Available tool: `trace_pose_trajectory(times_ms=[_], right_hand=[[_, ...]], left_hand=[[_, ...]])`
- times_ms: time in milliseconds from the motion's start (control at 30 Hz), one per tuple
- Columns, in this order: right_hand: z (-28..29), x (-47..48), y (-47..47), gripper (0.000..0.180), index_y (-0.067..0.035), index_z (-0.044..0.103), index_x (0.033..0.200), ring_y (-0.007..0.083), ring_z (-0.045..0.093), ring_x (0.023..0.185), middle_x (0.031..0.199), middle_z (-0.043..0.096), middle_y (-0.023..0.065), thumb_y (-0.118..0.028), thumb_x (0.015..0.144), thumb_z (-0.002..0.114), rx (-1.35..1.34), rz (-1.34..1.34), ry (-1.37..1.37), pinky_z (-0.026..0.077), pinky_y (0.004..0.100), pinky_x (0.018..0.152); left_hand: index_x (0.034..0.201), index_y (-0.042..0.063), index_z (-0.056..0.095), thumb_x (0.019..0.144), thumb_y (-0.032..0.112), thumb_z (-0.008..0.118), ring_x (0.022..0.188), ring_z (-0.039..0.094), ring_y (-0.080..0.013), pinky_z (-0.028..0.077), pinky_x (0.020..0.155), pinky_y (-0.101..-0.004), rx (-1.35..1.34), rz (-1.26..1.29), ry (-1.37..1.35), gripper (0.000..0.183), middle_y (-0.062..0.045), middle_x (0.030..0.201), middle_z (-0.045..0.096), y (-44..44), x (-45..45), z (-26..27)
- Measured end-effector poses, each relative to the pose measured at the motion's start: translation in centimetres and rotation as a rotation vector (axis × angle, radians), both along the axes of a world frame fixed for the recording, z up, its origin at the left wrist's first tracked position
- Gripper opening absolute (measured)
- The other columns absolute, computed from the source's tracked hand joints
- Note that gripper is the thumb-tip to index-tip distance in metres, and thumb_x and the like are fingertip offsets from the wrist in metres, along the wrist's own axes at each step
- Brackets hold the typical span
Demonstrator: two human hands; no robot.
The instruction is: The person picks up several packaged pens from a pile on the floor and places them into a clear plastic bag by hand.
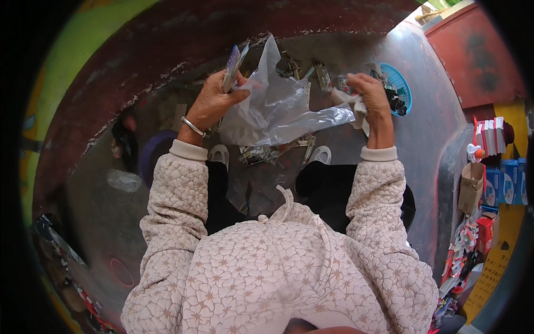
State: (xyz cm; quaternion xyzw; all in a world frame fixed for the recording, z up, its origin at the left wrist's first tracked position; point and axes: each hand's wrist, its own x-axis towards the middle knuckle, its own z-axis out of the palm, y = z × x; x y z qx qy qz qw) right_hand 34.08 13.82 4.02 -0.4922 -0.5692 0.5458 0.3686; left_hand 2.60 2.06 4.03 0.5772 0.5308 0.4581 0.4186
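In my left hand (223, 98) I grip several flat, card-like packets (235, 67), stacked on edge. A clear plastic bag (283, 108) hangs from the same hand and spreads toward the right over the floor. My right hand (372, 98) is closed on a crumpled whitish piece (350, 100), which may be cloth or thin plastic. The bag's shiny corner reaches close to that piece; whether they touch I cannot tell. Below the bag, small clear-wrapped packets (260, 154) lie in a pile between my shoes.
A blue plastic basket (411, 94) with dark items stands beyond my right hand. More packets (322, 75) lie along the wall. At left are a purple round object (156, 154) and a crumpled clear bag (124, 180). Cardboard boxes (471, 188) and blue boxes (512, 181) line the right side.
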Motion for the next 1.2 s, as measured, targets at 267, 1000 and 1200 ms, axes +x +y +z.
trace_pose_trajectory(times_ms=[267,1000,1200], right_hand=[[-0.7,-5.2,-3.4,0.034,-0.003,0.057,0.11,0.0099,0.048,0.061,0.075,0.057,0.0037,-0.013,0.077,0.057,-0.198,0.362,0.004,0.044,0.0208,0.064],[0.7,-4.6,-3.4,0.01,-0.003,0.058,0.072,0.0094,0.055,0.058,0.067,0.059,0.0041,-0.008,0.073,0.067,-0.377,0.389,0.243,0.045,0.0214,0.054],[0.5,-4.4,-3.1,0.011,-0.004,0.058,0.071,0.0096,0.054,0.056,0.065,0.059,0.0044,-0.008,0.074,0.067,-0.305,0.308,0.275,0.045,0.021,0.051]], left_hand=[[0.075,0.01,0.048,0.07,0.011,0.066,0.051,0.034,-0.002,0.025,0.045,-0.0186,-0.072,-0.113,-0.346,0.018,0.006,0.065,0.048,-1.3,-0.5,0.1],[0.09,0.004,0.055,0.073,0.009,0.064,0.049,0.04,-0.0025,0.033,0.044,-0.0175,-0.269,0.333,-0.148,0.02,-0.001,0.075,0.059,0.6,-2.4,-2.2],[0.08,0.007,0.06,0.074,0.01,0.065,0.044,0.037,-0.0035,0.032,0.041,-0.0176,-0.307,0.615,-0.851,0.009,-0.002,0.07,0.058,0.5,-4.9,-3.2]])
